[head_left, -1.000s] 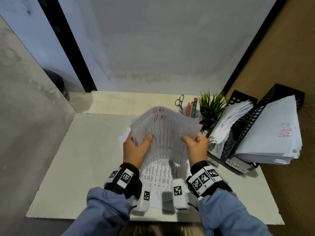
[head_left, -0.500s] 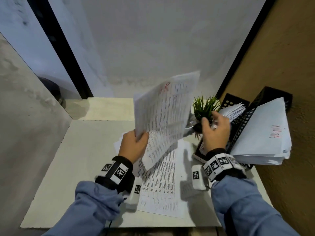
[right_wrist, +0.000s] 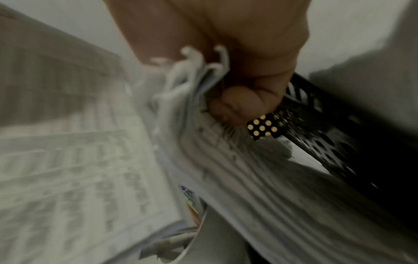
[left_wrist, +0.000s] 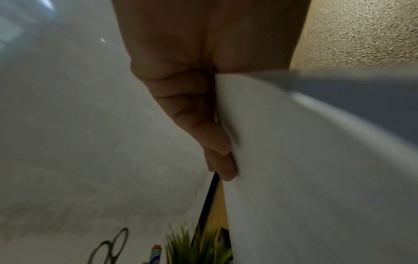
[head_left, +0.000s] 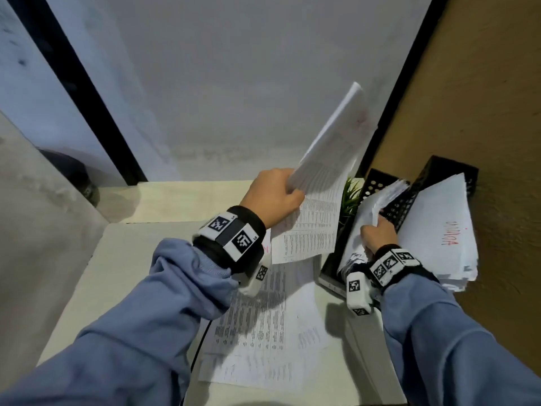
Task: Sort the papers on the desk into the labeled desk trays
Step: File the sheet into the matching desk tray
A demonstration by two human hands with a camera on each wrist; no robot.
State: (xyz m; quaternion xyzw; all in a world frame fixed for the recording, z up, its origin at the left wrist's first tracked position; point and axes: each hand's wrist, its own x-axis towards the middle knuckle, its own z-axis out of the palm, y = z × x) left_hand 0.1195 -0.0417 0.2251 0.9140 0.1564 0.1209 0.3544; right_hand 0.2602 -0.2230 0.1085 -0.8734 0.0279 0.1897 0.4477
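My left hand [head_left: 275, 197] grips a printed sheet [head_left: 325, 183] by its edge and holds it raised, tilted toward the black trays; in the left wrist view the fingers [left_wrist: 217, 142] press against the sheet [left_wrist: 305, 169]. My right hand [head_left: 377, 232] grips the stack of papers [head_left: 377, 206] standing in the left black mesh tray [head_left: 377, 183], pulling it aside; in the right wrist view the curled fingers [right_wrist: 239, 105] hold the stack's edges [right_wrist: 199, 75]. The right tray [head_left: 450, 168] holds a thick pile [head_left: 439, 230] with red writing. More printed sheets [head_left: 263, 326] lie on the desk.
A small green plant [head_left: 349, 197] stands just left of the trays, behind the raised sheet. Scissors [left_wrist: 110, 248] and a pen [left_wrist: 156, 253] show at the back in the left wrist view. A brown wall [head_left: 483, 98] runs close along the right; a grey panel bounds the left.
The left hand has swung the sheet up and to the right, toward the trays. The right hand has gone from the tray's edge to gripping the stack inside the left tray.
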